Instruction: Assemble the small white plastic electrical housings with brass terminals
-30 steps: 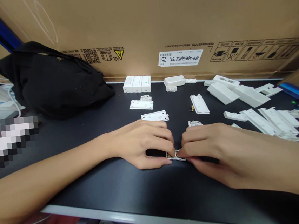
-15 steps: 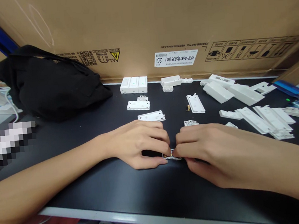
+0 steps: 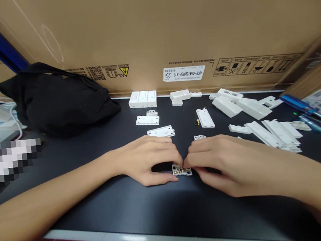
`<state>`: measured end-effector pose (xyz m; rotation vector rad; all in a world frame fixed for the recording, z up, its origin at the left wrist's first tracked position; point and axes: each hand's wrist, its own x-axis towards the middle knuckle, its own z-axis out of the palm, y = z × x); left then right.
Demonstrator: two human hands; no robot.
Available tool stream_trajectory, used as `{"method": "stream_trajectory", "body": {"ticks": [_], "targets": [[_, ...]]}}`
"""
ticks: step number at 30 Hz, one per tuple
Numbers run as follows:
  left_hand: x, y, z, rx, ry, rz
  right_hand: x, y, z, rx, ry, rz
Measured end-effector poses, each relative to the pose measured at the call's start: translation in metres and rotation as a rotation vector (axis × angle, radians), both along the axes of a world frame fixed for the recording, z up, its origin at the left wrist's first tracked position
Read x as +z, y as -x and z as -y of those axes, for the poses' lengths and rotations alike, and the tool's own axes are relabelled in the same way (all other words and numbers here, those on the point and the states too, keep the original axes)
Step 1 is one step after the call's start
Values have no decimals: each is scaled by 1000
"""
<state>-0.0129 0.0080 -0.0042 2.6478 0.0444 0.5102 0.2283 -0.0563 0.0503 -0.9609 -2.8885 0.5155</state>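
Observation:
A small white plastic base with brass contacts (image 3: 182,170) lies on the dark tabletop between my hands. My left hand (image 3: 152,157) closes on its left end, thumb at the near corner and index finger bent over the far side. From the right, my right hand (image 3: 215,157) is closed, its thumb and index fingertips pressed at the right end; what they pinch there is hidden. Just beyond my right knuckles shows a similar white bracket (image 3: 200,137). A flat white cover plate (image 3: 161,131) lies beyond my left fingers.
Three white boxy units (image 3: 143,99) stand at the back beside a black cloth bag (image 3: 64,99). A small brass piece (image 3: 197,122) sits by another plate (image 3: 205,118). White housings (image 3: 254,107) and long plates (image 3: 264,134) lie right, near blue screwdrivers (image 3: 297,103). A large carton (image 3: 140,31) stands behind.
My fingers have shifted slightly off the base, so more of its brass contacts shows. The camera view has tilted and moved a little; the other parts lie as before.

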Motion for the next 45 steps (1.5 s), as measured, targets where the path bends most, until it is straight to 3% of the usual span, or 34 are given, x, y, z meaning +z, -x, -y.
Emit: {"method": "stream_trajectory", "body": {"ticks": [5, 10, 14, 18, 24, 32, 36, 39, 42, 45], "targets": [[-3, 2, 0, 29, 45, 26, 15, -19, -8, -137, -88, -85], [-4, 7, -3, 145, -3, 99, 26, -73, -30, -551, -270, -25], [-4, 8, -9, 382, -137, 84, 25, -127, -43, -834, -150, 156], [-4, 8, -14, 560, -167, -15, 22, -158, -45, -980, -85, 251], [-8, 9, -18, 537, -156, -82, 16, -165, -53, -1071, -191, 196], [-7, 7, -17, 477, -165, -77, -17, -129, -75, -930, -189, -5], [-7, 7, -17, 467, -167, -91, -10, -135, -71, -1021, -234, -164], [-8, 8, -18, 445, -177, -74, 4, -146, -64, -1159, -305, -409], [-7, 8, -18, 438, -177, -62, 11, -150, -62, -1169, -199, -716], [-7, 8, -17, 443, -167, -76, 9, -144, -64, -1080, -23, -853]]}}
